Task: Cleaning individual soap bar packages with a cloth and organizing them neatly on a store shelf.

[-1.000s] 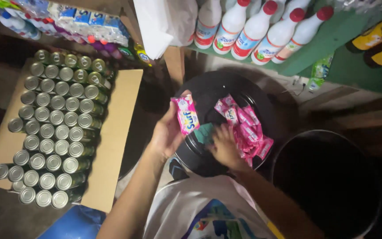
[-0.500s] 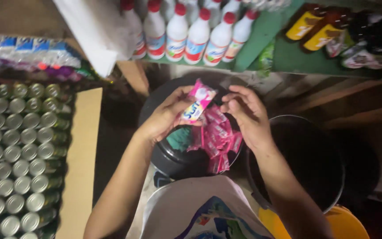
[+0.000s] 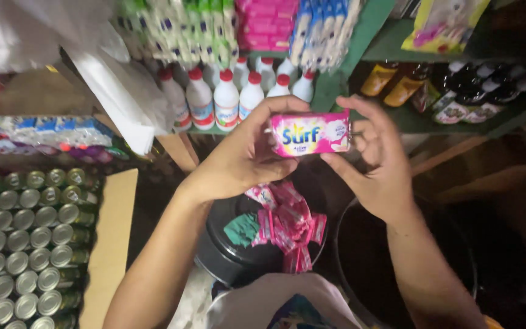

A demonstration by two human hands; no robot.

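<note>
Fingers of the left hand (image 3: pixel 238 161) and right hand (image 3: pixel 378 161) pinch 1 pink sachet (image 3: pixel 310 134) by its ends; it looks light, soft, and best gripped at the sealed edges.

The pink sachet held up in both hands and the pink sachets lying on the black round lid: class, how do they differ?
The pink sachet is single and lifted in front of the shelf; the pile of pink sachets rests on the black lid. The held one lies flat and level between the left hand and right hand; the pile lies crumpled, overlapping, untouched. Both share a bright pink wrapper.
</note>
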